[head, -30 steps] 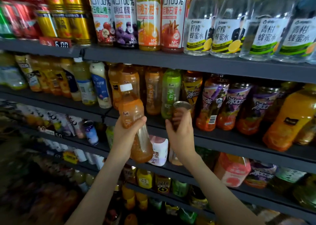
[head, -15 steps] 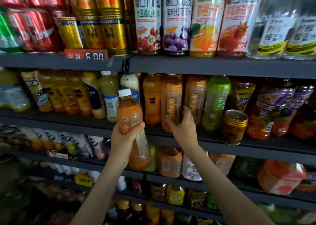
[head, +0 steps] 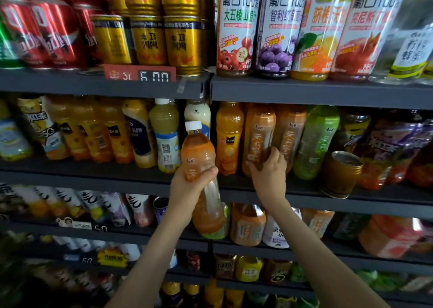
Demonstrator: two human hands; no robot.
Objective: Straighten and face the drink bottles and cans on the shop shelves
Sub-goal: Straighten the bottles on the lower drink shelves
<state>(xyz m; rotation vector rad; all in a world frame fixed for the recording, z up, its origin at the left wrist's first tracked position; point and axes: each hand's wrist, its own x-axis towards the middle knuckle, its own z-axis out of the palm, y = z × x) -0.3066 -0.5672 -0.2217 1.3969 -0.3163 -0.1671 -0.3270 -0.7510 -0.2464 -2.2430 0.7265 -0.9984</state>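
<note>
right hand [head: 269, 174] now round shelf bottle [head: 259, 132]

Two hands show, a left hand [head: 187, 190] and a right hand [head: 269, 174]. There is one white-capped orange bottle [head: 199, 153] off the shelves. The top shelf [head: 304, 92] carries four tall white-labelled juice bottles [head: 236, 31], at least three gold cans [head: 147, 40] in the lower front row, and one red price tag [head: 140, 74]. The middle shelf [head: 93, 174] shows two orange tea bottles [head: 260, 129], one green bottle [head: 316, 141] and one brown can [head: 342, 174]. The red cans [head: 56, 33] are too blurred to count.
</note>
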